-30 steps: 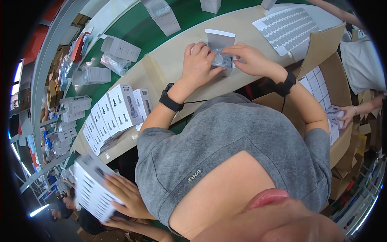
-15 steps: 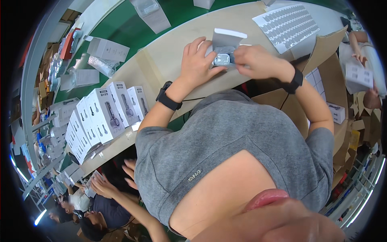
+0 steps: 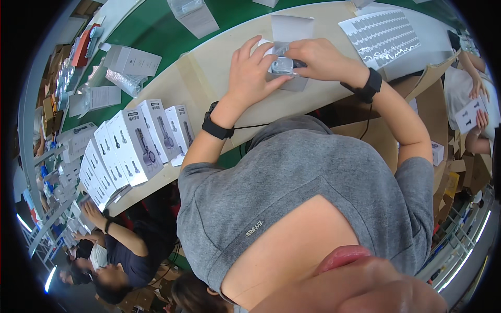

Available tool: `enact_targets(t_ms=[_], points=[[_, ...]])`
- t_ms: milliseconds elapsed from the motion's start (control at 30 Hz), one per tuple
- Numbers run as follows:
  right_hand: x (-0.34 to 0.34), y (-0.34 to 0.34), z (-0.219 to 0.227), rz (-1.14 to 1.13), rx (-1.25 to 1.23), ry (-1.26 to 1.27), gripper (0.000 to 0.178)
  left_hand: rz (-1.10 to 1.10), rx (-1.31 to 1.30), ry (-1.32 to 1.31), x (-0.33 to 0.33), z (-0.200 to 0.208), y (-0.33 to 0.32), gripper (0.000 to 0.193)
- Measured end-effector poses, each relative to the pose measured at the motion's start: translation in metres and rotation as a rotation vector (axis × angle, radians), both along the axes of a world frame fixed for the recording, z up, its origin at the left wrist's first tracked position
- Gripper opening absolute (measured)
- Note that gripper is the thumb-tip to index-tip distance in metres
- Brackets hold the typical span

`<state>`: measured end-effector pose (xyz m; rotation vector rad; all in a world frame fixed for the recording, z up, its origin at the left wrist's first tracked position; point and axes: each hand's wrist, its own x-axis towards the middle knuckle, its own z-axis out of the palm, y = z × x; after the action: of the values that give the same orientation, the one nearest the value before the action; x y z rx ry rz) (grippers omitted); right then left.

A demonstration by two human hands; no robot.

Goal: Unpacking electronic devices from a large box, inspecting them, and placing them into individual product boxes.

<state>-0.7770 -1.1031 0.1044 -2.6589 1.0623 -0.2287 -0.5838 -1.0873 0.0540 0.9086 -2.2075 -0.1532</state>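
A small white box (image 3: 293, 28) stands on the pale bench with its lid flap raised at the far side. My left hand (image 3: 248, 75) holds the box's left side, its fingers spread upward and its thumb reaching across the near edge. Inside lies a rounded, pale item in clear plastic (image 3: 282, 65); its exact kind is not clear. My right hand (image 3: 323, 60) has its fingers curled down into the box's right side, gripping the plastic-wrapped item. A dark part shows beside those fingertips. Part of the contents is hidden under my right hand.
A row of printed white boxes (image 3: 134, 146) stands along the bench at left. A sticker sheet (image 3: 381, 39) lies at the far right, near an open brown carton (image 3: 436, 112). Open boxes (image 3: 133, 61) sit on the green surface. At right, another person holds a white box (image 3: 471, 116).
My right hand has shifted slightly left and farther over the contents. The lid flap stands more upright. The co-workers at left and right have moved their hands.
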Motion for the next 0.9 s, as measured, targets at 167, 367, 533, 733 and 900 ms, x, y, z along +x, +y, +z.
enact_targets(t_ms=[167,367,533,733,900], points=[[0.035,0.006,-0.009,-0.086,-0.103,-0.008,0.022,-0.071,0.115,0.141,0.031,-0.025,-0.016,0.046],[0.078,-0.011,-0.012,-0.137,-0.047,0.073,0.017,0.022,0.315,0.303,0.051,-0.051,-0.010,0.057],[0.079,-0.019,-0.013,-0.114,0.037,-0.344,0.031,0.077,0.283,0.257,0.060,-0.061,-0.017,0.058],[0.008,0.000,-0.031,-0.236,-0.061,-0.621,0.081,0.038,0.292,0.333,0.042,-0.060,-0.008,0.060],[-0.025,0.000,-0.046,-0.450,0.313,-0.525,0.089,0.010,0.477,0.717,0.001,-0.021,-0.006,0.081]])
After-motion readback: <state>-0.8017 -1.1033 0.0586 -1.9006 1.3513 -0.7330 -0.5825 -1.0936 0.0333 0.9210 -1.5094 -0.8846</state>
